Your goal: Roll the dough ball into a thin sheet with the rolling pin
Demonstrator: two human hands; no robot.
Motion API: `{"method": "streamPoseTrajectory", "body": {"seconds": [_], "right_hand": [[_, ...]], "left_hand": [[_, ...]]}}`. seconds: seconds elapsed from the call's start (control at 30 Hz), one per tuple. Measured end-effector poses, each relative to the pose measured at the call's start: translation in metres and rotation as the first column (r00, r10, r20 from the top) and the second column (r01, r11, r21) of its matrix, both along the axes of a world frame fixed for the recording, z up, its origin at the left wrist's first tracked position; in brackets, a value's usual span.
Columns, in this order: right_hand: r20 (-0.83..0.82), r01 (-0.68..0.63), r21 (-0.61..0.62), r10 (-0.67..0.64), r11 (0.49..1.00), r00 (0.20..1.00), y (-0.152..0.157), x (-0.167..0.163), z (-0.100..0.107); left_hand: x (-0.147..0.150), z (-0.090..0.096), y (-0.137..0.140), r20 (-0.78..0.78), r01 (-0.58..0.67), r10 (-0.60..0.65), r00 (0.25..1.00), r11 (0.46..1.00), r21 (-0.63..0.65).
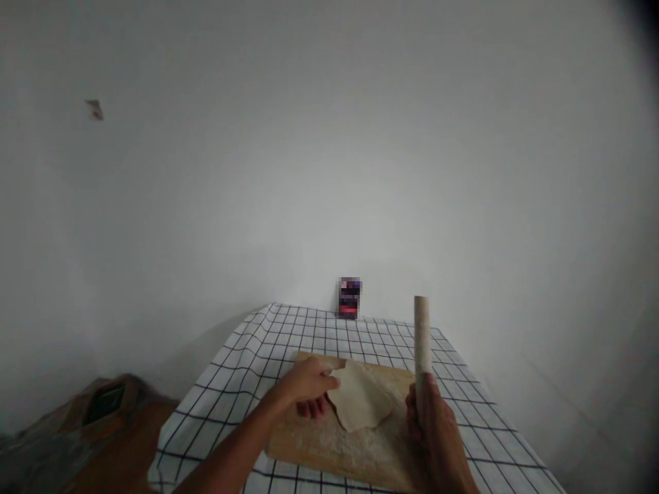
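Observation:
A thin, flat sheet of dough (360, 399) lies on a floured wooden board (303, 444). My left hand (310, 385) pinches the sheet's left edge between thumb and finger, its other fingers curled beneath. In my right hand (435, 418), closed around its lower part, a pale wooden rolling pin (422, 333) stands upright over the board's right side. The pin is apart from the dough, and its lower end is hidden by my fingers.
A white tablecloth with dark checks (226, 384) covers the table under the board. At the back, against a plain wall (329, 171), stands a small blurred dark object (349, 298). Low on the left is a brown object with a dark panel (104, 403).

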State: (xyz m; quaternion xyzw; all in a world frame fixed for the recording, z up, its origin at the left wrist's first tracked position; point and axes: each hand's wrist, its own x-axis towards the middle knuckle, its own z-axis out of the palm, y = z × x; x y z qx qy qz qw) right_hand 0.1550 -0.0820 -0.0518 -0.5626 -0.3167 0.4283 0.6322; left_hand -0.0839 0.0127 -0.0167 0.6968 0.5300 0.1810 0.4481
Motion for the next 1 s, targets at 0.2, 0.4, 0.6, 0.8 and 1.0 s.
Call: {"method": "streamPoseTrajectory", "body": {"seconds": [0.2, 0.4, 0.6, 0.8, 1.0], "right_hand": [[0.516, -0.193, -0.103, 0.219, 0.976, 0.828, 0.012, 0.025, 0.030], [0.947, -0.377, -0.285, 0.321, 0.881, 0.033, 0.038, 0.044, 0.071], [0.920, -0.417, -0.390, 0.371, 0.821, -0.129, 0.060, 0.035, 0.057], [0.966, -0.469, -0.213, 0.255, 0.857, 0.029, 0.091, 0.043, 0.036], [0.963, -0.462, -0.197, 0.259, 0.865, 0.074, 0.111, 0.048, 0.023]], "left_hand": [[-0.022, 0.066, 0.000, 0.023, -0.165, 0.186, 0.982, 0.801, 0.575], [0.011, 0.057, -0.028, 0.036, -0.095, 0.104, 0.994, 0.639, 0.763], [0.021, -0.018, -0.025, -0.259, 0.064, 0.180, 0.949, 0.695, 0.716], [0.023, -0.019, 0.009, -0.451, 0.153, 0.278, 0.848, 0.687, 0.710], [0.028, -0.016, 0.022, -0.482, 0.181, 0.257, 0.838, 0.702, 0.688]]}}
